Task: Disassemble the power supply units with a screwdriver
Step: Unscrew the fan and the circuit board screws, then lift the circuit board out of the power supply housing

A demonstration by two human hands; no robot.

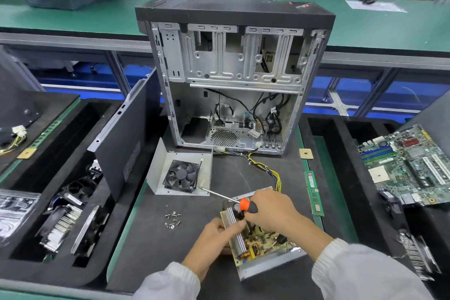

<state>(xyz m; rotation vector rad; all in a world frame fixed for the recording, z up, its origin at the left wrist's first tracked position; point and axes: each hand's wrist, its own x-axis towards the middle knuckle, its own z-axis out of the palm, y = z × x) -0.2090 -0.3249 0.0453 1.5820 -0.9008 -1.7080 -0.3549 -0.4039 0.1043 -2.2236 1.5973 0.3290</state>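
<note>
Opened power supply unit lying just in front of the computer case, circuit board exposed. Left hand pinching its finned heatsink. Right hand curled around orange-handled screwdriver, tip toward detached fan cover. Loose screws left of the unit.

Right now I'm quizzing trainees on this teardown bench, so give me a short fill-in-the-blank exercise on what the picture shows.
1. The right hand holds a screwdriver with an orange and black handle, its shaft pointing toward the ____ lying in the bent grey metal cover.
2. The left hand touches the ribbed silver ____ on the opened power supply's circuit board.
3. The loose silver screws lie to the ____ of that board.

Missing words: fan; heatsink; left
</note>
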